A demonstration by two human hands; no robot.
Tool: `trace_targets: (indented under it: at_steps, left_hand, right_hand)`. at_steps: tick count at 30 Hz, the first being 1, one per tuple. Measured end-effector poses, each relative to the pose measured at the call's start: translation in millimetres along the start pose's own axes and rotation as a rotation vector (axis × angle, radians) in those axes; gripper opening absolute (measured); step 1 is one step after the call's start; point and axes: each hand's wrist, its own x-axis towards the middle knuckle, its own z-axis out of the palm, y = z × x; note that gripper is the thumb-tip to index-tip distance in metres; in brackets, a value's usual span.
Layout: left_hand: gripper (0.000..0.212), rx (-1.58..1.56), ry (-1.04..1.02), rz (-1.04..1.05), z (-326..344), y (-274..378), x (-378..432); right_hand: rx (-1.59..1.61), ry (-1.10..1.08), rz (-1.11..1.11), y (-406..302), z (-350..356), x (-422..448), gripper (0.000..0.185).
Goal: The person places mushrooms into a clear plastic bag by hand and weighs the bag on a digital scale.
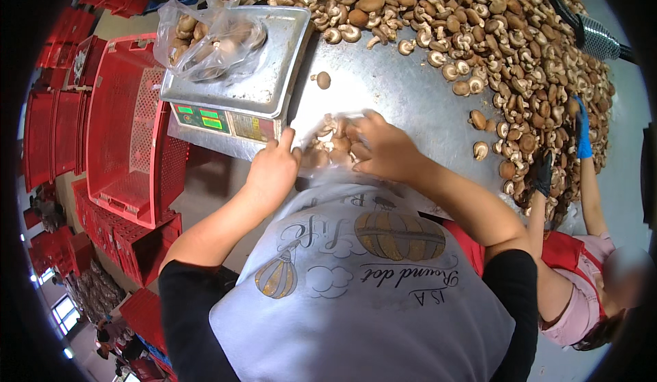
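Directly before me, a clear plastic bag (314, 166) of shiitake mushrooms (336, 143) rests at the near edge of the metal table (395, 89). My right hand (387, 148) has its fingers curled around the bag's right side. At its left side is my left hand (274, 169), close to the front corner of the weighing scale (246, 94); whether those fingers grip the plastic is hidden. Another clear bag of mushrooms (218, 43) lies on the scale's steel pan. One loose mushroom (322, 80) sits on the table beyond my hands.
A large mushroom heap (508, 33) covers the table's far and right sides. At right, a co-worker's blue-gloved hand (583, 130) and black-gloved hand (544, 177) reach into it. Left of the scale stands an upright red plastic crate (120, 125) among stacked crates. A dark hose (557, 2) hangs upper right.
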Motion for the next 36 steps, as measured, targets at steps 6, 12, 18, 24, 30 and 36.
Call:
trace_targets:
  at_steps: [6, 12, 18, 24, 30, 36]
  left_hand:
    - [0.019, -0.232, 0.013, -0.132, 1.6, -17.0, 23.8]
    - [0.021, -1.591, 0.123, -0.396, -16.9, -24.9, 27.9]
    - [0.019, -1.645, 0.421, -0.107, -53.0, -9.6, 65.5]
    - [0.022, -1.348, 0.352, 0.148, 2.2, 25.3, 128.4]
    - [0.021, -1.042, 0.605, 0.159, -17.9, 20.6, 161.5]
    - [0.018, -1.332, 0.676, -0.281, -15.7, -9.5, 210.4]
  right_hand:
    - [-0.032, -0.062, -0.044, 8.7, 28.8, -2.1, 0.034]
    - [0.774, 0.534, 0.321, 57.2, -27.9, -54.5, 0.029]
    - [0.982, 0.705, 0.315, 45.4, -42.5, -39.0, 0.04]
    - [0.164, 0.431, -0.005, 49.7, -4.9, 37.6, 0.025]
    - [0.409, 0.199, -0.012, 100.3, 38.4, 75.7, 0.018]
    - [1.57, 0.539, 0.211, 86.2, -115.7, 81.7, 0.015]
